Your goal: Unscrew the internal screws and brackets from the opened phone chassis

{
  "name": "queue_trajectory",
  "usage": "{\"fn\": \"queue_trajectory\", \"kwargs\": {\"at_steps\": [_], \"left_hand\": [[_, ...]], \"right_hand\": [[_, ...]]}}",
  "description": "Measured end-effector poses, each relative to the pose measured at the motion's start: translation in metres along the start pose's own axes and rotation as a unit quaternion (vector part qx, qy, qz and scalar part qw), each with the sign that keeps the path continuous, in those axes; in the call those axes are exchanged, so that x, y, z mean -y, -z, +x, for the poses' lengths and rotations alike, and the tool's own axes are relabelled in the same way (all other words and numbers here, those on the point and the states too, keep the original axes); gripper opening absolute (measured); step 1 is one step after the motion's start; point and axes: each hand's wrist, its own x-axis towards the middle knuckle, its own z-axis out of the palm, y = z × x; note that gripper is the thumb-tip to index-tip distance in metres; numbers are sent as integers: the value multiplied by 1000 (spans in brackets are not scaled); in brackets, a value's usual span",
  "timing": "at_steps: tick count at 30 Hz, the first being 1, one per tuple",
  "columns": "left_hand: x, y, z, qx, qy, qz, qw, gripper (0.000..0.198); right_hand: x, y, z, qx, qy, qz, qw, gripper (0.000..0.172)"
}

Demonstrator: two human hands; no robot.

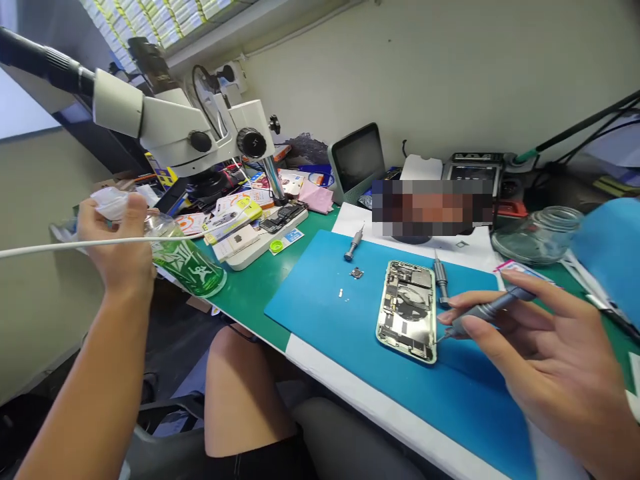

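Note:
At the left, my left hand (117, 233) is closed round a crumpled white tissue (111, 202), beside a clear bottle with green in its lower part (193, 267); whether the fingers also touch the bottle is hard to tell. My right hand (545, 347) grips a grey screwdriver (487, 312), its tip by the lower right edge of an opened phone (409, 310). The phone lies with its inner parts facing up on a blue mat (325, 327). A second screwdriver (441, 280) rests right of the phone, and a third screwdriver (355, 244) stands farther back. Near it lies a small metal part (357, 273).
A microscope (200, 133) rises at the back left over boxes and cards. A white cable (100, 245) crosses in front of my left hand. Behind the mat stand a dark-screened device (359, 160) and a glass jar (540, 233). A blurred patch covers the back centre.

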Motion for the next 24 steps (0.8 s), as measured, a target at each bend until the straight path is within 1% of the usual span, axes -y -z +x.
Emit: {"fn": "queue_trajectory", "kwargs": {"at_steps": [4,5,7,11,13,17,21,24], "left_hand": [[-2,0,1,23,-18,-61,998,79],[-2,1,1,28,-25,-69,997,85],[-4,3,1,32,-34,-76,996,87],[-5,8,2,19,-54,-69,996,78],[-7,10,2,22,-51,-76,996,71],[-12,8,1,46,-16,-94,994,39],[-10,2,2,55,7,-76,996,38],[0,1,3,41,-5,-43,998,26]], "right_hand": [[0,2,-2,11,30,-17,999,50],[-1,3,-3,14,31,-15,999,51],[-3,3,-4,17,30,-10,999,51],[-3,3,-5,17,31,-4,999,50],[-3,3,-4,16,29,0,999,50],[-4,3,-4,20,16,2,1000,50],[-6,1,-6,17,1,5,1000,49],[-5,2,-7,16,-4,-2,1000,49]]}}
